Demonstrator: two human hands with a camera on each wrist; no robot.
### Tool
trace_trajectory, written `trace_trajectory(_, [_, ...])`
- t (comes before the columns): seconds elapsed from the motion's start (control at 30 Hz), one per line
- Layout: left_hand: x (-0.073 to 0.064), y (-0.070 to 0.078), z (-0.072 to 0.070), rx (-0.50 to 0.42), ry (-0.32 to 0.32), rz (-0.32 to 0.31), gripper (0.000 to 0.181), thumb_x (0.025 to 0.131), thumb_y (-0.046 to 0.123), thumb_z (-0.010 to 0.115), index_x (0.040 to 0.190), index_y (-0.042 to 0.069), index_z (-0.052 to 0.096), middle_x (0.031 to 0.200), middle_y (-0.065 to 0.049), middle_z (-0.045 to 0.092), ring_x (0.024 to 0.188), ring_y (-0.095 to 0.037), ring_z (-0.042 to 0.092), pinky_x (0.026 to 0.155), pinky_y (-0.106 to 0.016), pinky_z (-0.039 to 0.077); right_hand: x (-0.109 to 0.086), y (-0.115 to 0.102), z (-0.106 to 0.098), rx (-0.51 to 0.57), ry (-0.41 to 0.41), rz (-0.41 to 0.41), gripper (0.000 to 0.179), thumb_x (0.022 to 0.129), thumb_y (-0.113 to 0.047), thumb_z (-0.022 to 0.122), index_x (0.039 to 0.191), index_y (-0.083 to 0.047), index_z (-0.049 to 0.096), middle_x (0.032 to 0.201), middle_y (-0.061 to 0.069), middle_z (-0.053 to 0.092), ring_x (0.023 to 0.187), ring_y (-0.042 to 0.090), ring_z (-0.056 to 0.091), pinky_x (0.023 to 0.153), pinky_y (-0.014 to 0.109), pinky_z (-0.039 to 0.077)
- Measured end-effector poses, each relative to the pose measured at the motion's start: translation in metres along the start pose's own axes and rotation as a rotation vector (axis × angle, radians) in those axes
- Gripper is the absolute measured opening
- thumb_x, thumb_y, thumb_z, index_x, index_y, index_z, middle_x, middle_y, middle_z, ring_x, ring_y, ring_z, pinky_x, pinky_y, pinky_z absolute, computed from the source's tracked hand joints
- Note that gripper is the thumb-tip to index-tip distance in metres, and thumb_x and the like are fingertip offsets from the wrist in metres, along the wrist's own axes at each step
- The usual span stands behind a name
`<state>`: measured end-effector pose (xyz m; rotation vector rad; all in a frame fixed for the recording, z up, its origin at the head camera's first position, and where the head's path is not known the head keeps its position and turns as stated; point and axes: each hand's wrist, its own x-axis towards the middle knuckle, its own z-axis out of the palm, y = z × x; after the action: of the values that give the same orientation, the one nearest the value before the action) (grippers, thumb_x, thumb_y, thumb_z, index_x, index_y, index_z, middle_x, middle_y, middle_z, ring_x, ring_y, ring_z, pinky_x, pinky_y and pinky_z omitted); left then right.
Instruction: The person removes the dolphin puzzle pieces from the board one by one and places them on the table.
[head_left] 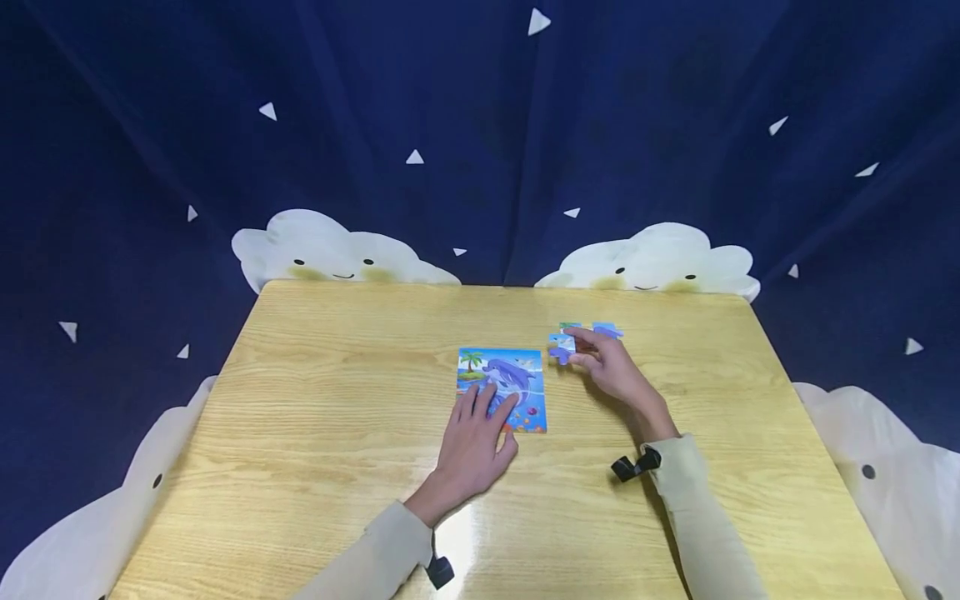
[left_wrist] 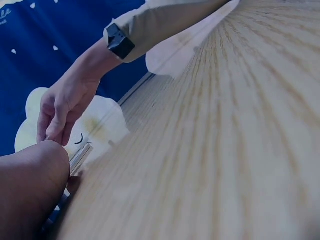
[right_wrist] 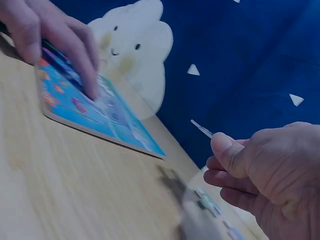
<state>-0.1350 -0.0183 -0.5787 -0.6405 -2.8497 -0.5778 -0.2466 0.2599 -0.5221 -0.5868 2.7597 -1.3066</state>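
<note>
A square dolphin picture board (head_left: 534, 367), with a palm tree and blue sea, lies mid-table. My left hand (head_left: 472, 450) rests on its lower left part, fingers spread; in the right wrist view the fingers (right_wrist: 75, 55) lie over its surface. To the right of the board, my right hand (head_left: 617, 367) pinches a puzzle piece (head_left: 561, 343) between thumb and fingers. The right wrist view shows that puzzle piece (right_wrist: 201, 128) edge-on, raised off the table. My right hand also appears in the left wrist view (left_wrist: 72, 102), but its piece is hidden there.
Loose puzzle pieces (head_left: 606, 329) lie just beyond my right hand, partly covered by it; in the right wrist view, puzzle pieces (right_wrist: 209, 204) are blurred. The wooden table (head_left: 322, 400) meets a dark blue curtain (head_left: 465, 100) with white clouds at the back.
</note>
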Motion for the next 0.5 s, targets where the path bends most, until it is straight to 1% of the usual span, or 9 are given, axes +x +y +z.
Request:
trace_trajectory(0.13, [-0.001,0.001,0.0,-0.009,0.006,0.004,0.058,0.099,0.035,0.049,0.156,0.028,0.05,0.16,-0.013,0.041,0.152,-0.042,0.03,0.123,-0.055,0.026,-0.003,0.009,-0.015,-0.01,0.039,0.028,0.047,0.1,-0.002,0.067,0.146,0.0,0.058,0.124,0.024,0.069,0.117,0.04,0.066,0.103,0.058,0.051])
trace_trajectory(0.27, [-0.001,0.002,0.0,-0.005,-0.027,-0.001,0.058,0.1,0.037,0.046,0.158,0.029,0.047,0.162,-0.012,0.038,0.153,-0.041,0.027,0.123,-0.055,0.024,-0.007,0.019,-0.031,-0.019,0.098,0.041,0.047,0.099,0.001,0.067,0.145,0.002,0.057,0.12,0.027,0.07,0.114,0.041,0.066,0.1,0.06,0.05])
trace_trajectory(0.33, [0.0,0.002,0.0,0.002,-0.036,-0.005,0.059,0.1,0.037,0.044,0.158,0.03,0.046,0.162,-0.012,0.038,0.154,-0.041,0.026,0.124,-0.054,0.024,-0.009,0.025,-0.038,-0.031,0.122,0.04,0.047,0.099,0.001,0.067,0.144,0.003,0.057,0.12,0.028,0.069,0.113,0.043,0.065,0.102,0.061,0.048])
trace_trajectory(0.4, [0.0,0.002,0.0,0.008,-0.039,-0.009,0.059,0.1,0.038,0.043,0.159,0.03,0.046,0.163,-0.012,0.038,0.154,-0.041,0.026,0.124,-0.054,0.024,-0.009,0.032,-0.044,-0.04,0.135,0.041,0.046,0.099,0.001,0.066,0.144,0.004,0.057,0.123,0.029,0.067,0.115,0.045,0.064,0.105,0.064,0.046])
trace_trajectory(0.5, [0.0,0.002,0.0,0.009,-0.028,-0.009,0.059,0.1,0.037,0.044,0.158,0.03,0.047,0.162,-0.012,0.039,0.154,-0.04,0.027,0.124,-0.054,0.024,-0.011,0.045,-0.055,-0.051,0.144,0.066,0.045,0.1,0.001,0.065,0.144,0.004,0.056,0.132,0.03,0.062,0.122,0.048,0.06,0.108,0.065,0.043])
